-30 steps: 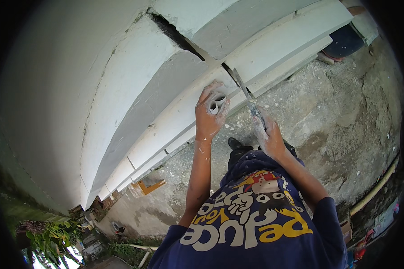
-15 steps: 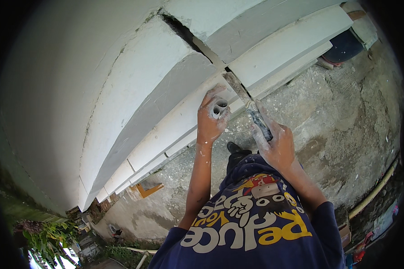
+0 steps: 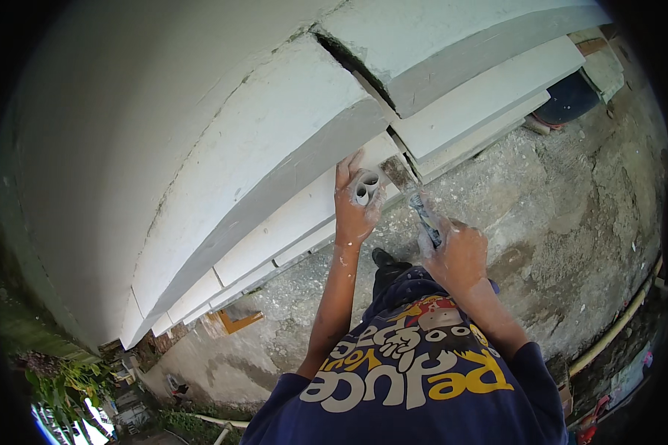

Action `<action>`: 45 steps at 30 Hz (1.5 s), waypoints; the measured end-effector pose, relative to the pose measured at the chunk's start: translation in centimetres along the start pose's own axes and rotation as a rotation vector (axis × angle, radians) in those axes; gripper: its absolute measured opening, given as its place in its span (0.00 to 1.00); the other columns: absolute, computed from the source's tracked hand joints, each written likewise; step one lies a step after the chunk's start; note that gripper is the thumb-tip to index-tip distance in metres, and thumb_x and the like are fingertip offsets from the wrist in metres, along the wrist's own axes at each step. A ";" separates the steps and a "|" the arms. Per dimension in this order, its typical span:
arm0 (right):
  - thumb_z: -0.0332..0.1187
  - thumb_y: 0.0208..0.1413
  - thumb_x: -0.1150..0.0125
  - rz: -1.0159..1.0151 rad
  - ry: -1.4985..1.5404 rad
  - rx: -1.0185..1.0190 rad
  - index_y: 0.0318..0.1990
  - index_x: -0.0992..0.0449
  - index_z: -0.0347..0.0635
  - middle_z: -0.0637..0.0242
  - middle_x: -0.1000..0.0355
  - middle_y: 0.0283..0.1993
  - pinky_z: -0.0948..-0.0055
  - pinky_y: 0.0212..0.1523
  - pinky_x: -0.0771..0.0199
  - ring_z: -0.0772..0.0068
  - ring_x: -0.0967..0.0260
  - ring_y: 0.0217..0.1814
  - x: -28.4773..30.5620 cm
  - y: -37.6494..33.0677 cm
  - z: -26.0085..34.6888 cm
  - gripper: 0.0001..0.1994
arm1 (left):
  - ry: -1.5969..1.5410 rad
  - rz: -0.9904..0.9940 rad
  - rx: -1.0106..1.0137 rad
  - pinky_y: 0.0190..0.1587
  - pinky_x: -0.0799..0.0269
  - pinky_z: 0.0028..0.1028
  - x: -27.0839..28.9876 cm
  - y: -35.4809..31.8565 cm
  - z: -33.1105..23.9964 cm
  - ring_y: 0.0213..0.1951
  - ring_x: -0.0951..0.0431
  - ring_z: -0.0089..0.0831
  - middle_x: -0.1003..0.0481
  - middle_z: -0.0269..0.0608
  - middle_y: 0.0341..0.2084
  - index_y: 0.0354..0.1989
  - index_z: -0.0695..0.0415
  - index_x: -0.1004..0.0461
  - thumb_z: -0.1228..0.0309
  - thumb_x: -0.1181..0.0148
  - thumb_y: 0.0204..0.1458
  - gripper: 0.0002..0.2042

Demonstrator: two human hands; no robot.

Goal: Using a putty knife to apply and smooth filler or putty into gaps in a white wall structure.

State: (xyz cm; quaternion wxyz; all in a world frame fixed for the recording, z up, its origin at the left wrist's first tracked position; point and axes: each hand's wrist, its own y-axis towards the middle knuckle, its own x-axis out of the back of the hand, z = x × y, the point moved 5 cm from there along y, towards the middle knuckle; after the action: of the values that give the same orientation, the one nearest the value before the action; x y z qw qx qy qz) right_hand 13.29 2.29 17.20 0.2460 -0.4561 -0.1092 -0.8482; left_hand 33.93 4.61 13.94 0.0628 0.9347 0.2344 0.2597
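Observation:
My left hand (image 3: pixel 355 216), dusted with white, is closed around a pair of whitish tubes with round open ends (image 3: pixel 365 187). Its fingertips reach to the white ledge (image 3: pixel 289 215). In my right hand (image 3: pixel 459 256) is a putty knife (image 3: pixel 425 217), gripped by its dark blue, paint-smeared handle. The stained flat blade points up and left, at the ledge's outer edge just below a dark gap (image 3: pixel 355 65) between two white molding sections. Whether the blade touches the ledge I cannot tell.
A long curved white molding (image 3: pixel 252 178) runs along the wall. Rough concrete ground (image 3: pixel 557 193) lies below, with my dark shoe (image 3: pixel 382 258) on it. A dark round basin (image 3: pixel 568 100) stands far right. A yellowish pipe (image 3: pixel 616 326) lies at the right, plants (image 3: pixel 70 393) at lower left.
The putty knife has turned from nearly edge-on to showing its flat face, and its tip has come down from the gap. The molding has shifted rightward in view. Both hands keep their holds.

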 end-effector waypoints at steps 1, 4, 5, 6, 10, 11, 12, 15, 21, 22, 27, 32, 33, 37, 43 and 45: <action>0.41 0.56 0.37 0.051 -0.024 -0.008 0.67 0.28 0.56 0.52 0.22 0.29 0.50 0.34 0.22 0.44 0.23 0.29 0.2 -0.8 -0.2 0.29 | 0.021 0.009 0.000 0.68 0.40 0.36 0.1 0.1 0.0 0.67 0.31 0.43 0.36 0.48 0.69 0.33 0.63 0.24 0.82 0.36 0.47 0.06; 0.40 0.56 0.38 0.025 0.025 -0.017 0.67 0.28 0.55 0.51 0.22 0.29 0.50 0.34 0.22 0.43 0.23 0.30 -1.4 0.3 -0.8 0.28 | 0.103 0.009 -0.060 0.68 0.40 0.35 -0.1 0.1 0.1 0.67 0.32 0.42 0.34 0.48 0.67 0.33 0.64 0.24 0.81 0.35 0.46 0.06; 0.39 0.56 0.37 -0.054 0.095 -0.017 0.65 0.26 0.57 0.49 0.23 0.27 0.49 0.33 0.23 0.41 0.24 0.29 -1.6 1.2 -0.9 0.26 | 0.007 -0.003 -0.014 0.67 0.39 0.35 -0.3 0.2 0.1 0.67 0.31 0.41 0.33 0.48 0.67 0.34 0.64 0.24 0.81 0.35 0.46 0.07; 0.39 0.56 0.37 -0.053 0.097 -0.025 0.65 0.26 0.57 0.49 0.23 0.27 0.49 0.33 0.23 0.41 0.24 0.29 -1.9 2.1 -1.0 0.26 | -0.084 -0.017 0.032 0.67 0.39 0.34 -0.3 0.3 0.2 0.66 0.31 0.40 0.33 0.48 0.67 0.35 0.64 0.23 0.81 0.35 0.46 0.07; 0.39 0.55 0.36 -0.040 0.034 -0.046 0.62 0.23 0.55 0.48 0.22 0.30 0.49 0.33 0.22 0.43 0.23 0.29 -1.0 2.4 -1.1 0.24 | -0.056 -0.006 0.020 0.65 0.36 0.34 -0.1 0.2 1.0 0.64 0.29 0.39 0.30 0.47 0.64 0.36 0.65 0.22 0.80 0.34 0.47 0.08; 0.39 0.55 0.36 -0.023 0.006 -0.022 0.60 0.22 0.54 0.48 0.22 0.30 0.50 0.33 0.22 0.43 0.23 0.30 -0.2 1.6 -1.3 0.23 | -0.057 -0.006 0.020 0.65 0.36 0.34 -0.2 0.2 1.0 0.64 0.29 0.39 0.30 0.47 0.64 0.36 0.65 0.22 0.80 0.34 0.47 0.08; 0.39 0.55 0.36 -0.023 0.008 -0.019 0.60 0.22 0.54 0.48 0.22 0.30 0.50 0.33 0.22 0.43 0.23 0.30 -0.1 0.9 -1.7 0.23 | -0.014 -0.008 -0.026 0.64 0.35 0.33 -0.2 0.2 0.8 0.64 0.29 0.38 0.30 0.47 0.64 0.37 0.66 0.22 0.80 0.34 0.47 0.09; 0.39 0.54 0.36 0.091 -0.003 -0.012 0.56 0.20 0.50 0.49 0.21 0.31 0.51 0.34 0.22 0.45 0.22 0.30 0.0 0.2 -1.7 0.21 | 0.044 -0.011 -0.074 0.63 0.34 0.34 -0.1 0.1 0.8 0.64 0.29 0.40 0.29 0.49 0.63 0.37 0.66 0.22 0.80 0.34 0.47 0.09; 0.39 0.55 0.36 0.009 -0.013 0.055 0.54 0.20 0.49 0.53 0.22 0.29 0.52 0.32 0.22 0.46 0.22 0.28 -0.4 4.0 -0.5 0.19 | -0.061 -0.030 0.063 0.65 0.36 0.36 -0.2 0.5 -0.2 0.65 0.30 0.43 0.28 0.49 0.62 0.35 0.65 0.22 0.79 0.33 0.47 0.07; 0.38 0.55 0.36 0.047 -0.022 0.043 0.56 0.20 0.50 0.52 0.22 0.29 0.52 0.31 0.22 0.46 0.22 0.28 0.2 3.2 -0.7 0.19 | -0.107 -0.035 0.129 0.66 0.37 0.36 -0.3 0.6 -0.3 0.65 0.30 0.43 0.28 0.49 0.62 0.35 0.66 0.22 0.79 0.33 0.47 0.08; 0.39 0.56 0.38 -0.033 0.027 0.021 0.66 0.27 0.54 0.54 0.22 0.29 0.53 0.31 0.22 0.48 0.22 0.29 3.0 -0.8 -3.2 0.27 | 0.035 -0.053 0.013 0.67 0.39 0.36 0.1 0.1 0.8 0.65 0.30 0.42 0.28 0.49 0.62 0.35 0.65 0.22 0.79 0.33 0.48 0.07; 0.35 0.56 0.35 -0.222 -0.031 -0.061 0.63 0.24 0.53 0.51 0.22 0.29 0.52 0.29 0.25 0.41 0.24 0.28 4.6 -0.1 -6.0 0.25 | -0.058 -0.064 0.062 0.68 0.40 0.38 -0.1 0.1 0.7 0.66 0.30 0.43 0.26 0.49 0.61 0.35 0.63 0.21 0.79 0.33 0.48 0.07; 0.36 0.56 0.35 -0.213 -0.055 -0.090 0.60 0.23 0.46 0.50 0.21 0.33 0.51 0.31 0.24 0.42 0.23 0.30 4.9 0.7 -5.7 0.23 | -0.043 -0.069 0.058 0.68 0.40 0.39 -0.2 0.1 0.9 0.66 0.30 0.44 0.26 0.49 0.61 0.35 0.62 0.21 0.78 0.33 0.48 0.06; 0.38 0.56 0.35 -0.293 -0.092 -0.119 0.55 0.21 0.37 0.46 0.21 0.41 0.50 0.37 0.21 0.40 0.22 0.36 2.8 3.7 -7.7 0.20 | 0.032 -0.065 -0.018 0.68 0.40 0.39 0.1 0.4 0.7 0.65 0.30 0.44 0.26 0.49 0.60 0.35 0.62 0.21 0.78 0.32 0.48 0.07; 0.36 0.53 0.35 -0.242 -0.027 -0.174 0.65 0.29 0.49 0.47 0.23 0.51 0.51 0.44 0.20 0.42 0.22 0.43 -1.0 4.4 -7.4 0.29 | -0.009 -0.040 0.031 0.69 0.40 0.38 0.1 0.4 0.7 0.66 0.30 0.44 0.26 0.47 0.61 0.36 0.62 0.21 0.78 0.32 0.46 0.08; 0.36 0.53 0.35 -0.162 0.003 -0.112 0.66 0.29 0.51 0.47 0.23 0.52 0.52 0.44 0.20 0.42 0.22 0.43 -1.6 2.8 -6.4 0.29 | 0.012 -0.022 0.008 0.67 0.39 0.37 0.1 0.3 1.1 0.64 0.29 0.43 0.25 0.47 0.60 0.36 0.62 0.21 0.78 0.32 0.46 0.09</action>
State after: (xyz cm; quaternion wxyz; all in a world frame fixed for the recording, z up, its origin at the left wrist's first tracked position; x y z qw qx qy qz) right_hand 10.88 -2.20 12.15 0.1511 -0.4575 -0.0978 -0.8708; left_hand 34.72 4.41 13.09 0.0606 0.9307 0.2461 0.2638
